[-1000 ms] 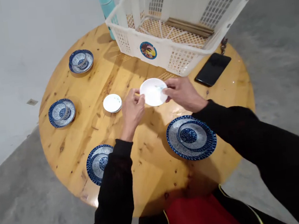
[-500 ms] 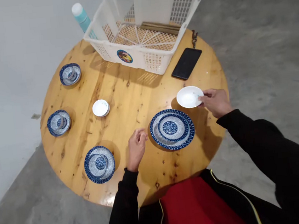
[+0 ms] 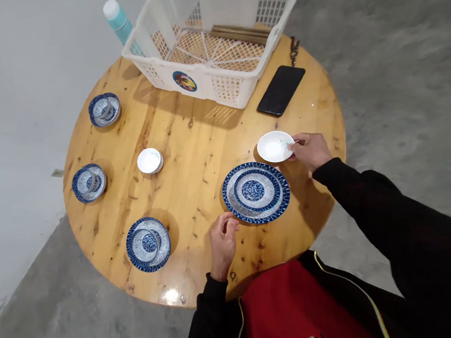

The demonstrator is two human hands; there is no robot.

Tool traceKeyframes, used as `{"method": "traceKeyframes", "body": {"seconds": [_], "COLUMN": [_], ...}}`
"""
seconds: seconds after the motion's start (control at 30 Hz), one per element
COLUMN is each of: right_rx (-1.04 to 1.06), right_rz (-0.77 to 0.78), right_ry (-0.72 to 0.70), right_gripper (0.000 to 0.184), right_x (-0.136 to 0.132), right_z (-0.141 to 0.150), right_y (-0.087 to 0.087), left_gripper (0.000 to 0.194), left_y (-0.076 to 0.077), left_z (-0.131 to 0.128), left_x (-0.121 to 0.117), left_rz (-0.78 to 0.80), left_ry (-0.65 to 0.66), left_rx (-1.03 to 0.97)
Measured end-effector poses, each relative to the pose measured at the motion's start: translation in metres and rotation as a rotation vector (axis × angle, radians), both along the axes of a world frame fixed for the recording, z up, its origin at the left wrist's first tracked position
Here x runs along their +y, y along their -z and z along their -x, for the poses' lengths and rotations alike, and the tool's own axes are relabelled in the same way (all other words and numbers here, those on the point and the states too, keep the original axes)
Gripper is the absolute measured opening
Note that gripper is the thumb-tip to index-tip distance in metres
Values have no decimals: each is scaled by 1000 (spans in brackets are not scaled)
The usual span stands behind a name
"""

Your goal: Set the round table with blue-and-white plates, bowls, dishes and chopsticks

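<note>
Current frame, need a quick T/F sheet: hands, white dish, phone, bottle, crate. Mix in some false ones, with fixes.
1. The right hand holds a white dish. True.
2. The left hand holds the phone. False: the phone lies on the table; the left hand is by the largest blue plate.
3. The bottle is inside the crate. False: the bottle stands outside, left of the crate.
4. The crate has a round sticker on its front. True.

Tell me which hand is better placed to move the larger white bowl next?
Probably the right hand; it grips the larger white bowl, while the left hand holds nothing, near the blue plate.
</note>
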State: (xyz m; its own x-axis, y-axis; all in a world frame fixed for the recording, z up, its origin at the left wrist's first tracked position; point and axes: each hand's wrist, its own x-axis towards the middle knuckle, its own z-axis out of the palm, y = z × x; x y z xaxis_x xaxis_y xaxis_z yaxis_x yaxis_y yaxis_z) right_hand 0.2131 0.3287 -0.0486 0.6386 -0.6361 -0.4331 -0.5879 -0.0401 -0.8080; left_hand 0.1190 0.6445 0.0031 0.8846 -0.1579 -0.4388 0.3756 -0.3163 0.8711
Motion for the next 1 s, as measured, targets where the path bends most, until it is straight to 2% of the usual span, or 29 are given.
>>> {"method": "traceKeyframes", "body": {"seconds": [0.13,0.5,0.63,0.73,0.87,1.0], "right_rx": [-9,-24,-12,-25,-53,-97], "right_rz": [10,73,127,113,58,62], "right_ry": [-6,-45,-135,-147,-84,-37], "right_gripper": [31,31,24,15,12,20], "right_x": [-5,-16,-17,-18,-23,-25], "right_z": [1,2,5,9,28,65], "right_y": [3,13,13,11,7,-2], "left_gripper": [24,21,22,23,26,27], "left_y": [-2,6,7,6,3,-1], "left_z": [-3,1,4,7,13,31], "left_x": [-11,-15,-17,-17,-10,4], "left_rz": [36,30,39,13,-87,-186], "left_ry": [27,7,10,18,27,-22], "left_rx": [2,-8,-1,-3,-28,-39]}}
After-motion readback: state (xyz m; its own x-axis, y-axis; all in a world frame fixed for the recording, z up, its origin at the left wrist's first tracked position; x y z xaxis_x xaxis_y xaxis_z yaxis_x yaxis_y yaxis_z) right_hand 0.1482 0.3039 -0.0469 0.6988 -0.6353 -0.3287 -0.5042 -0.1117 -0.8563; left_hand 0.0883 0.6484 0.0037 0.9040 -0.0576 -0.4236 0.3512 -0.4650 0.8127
